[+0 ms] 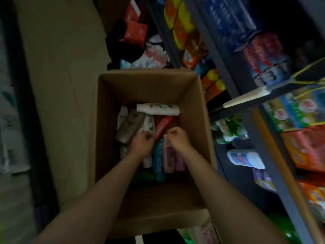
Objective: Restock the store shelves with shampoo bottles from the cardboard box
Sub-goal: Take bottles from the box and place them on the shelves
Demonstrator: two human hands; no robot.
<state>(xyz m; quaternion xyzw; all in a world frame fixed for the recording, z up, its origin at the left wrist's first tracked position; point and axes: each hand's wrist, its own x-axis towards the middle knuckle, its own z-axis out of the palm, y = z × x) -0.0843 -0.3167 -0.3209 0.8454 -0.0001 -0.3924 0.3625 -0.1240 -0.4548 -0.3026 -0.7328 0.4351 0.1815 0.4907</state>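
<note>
An open cardboard box stands on the floor below me with several shampoo bottles lying in its bottom. Among them are a white bottle lying crosswise, a brown one, a red one, a teal one and a pink one. Both my arms reach down into the box. My left hand lies over a white bottle with its fingers curled. My right hand has its fingers curled at the top of the pink bottle. The blur hides whether either hand grips a bottle.
Dark store shelves run along the right, packed with colourful boxes and packets. A white bottle lies on a lower shelf. Red cartons and bagged goods sit beyond the box. A flattened cardboard sheet lies on the left.
</note>
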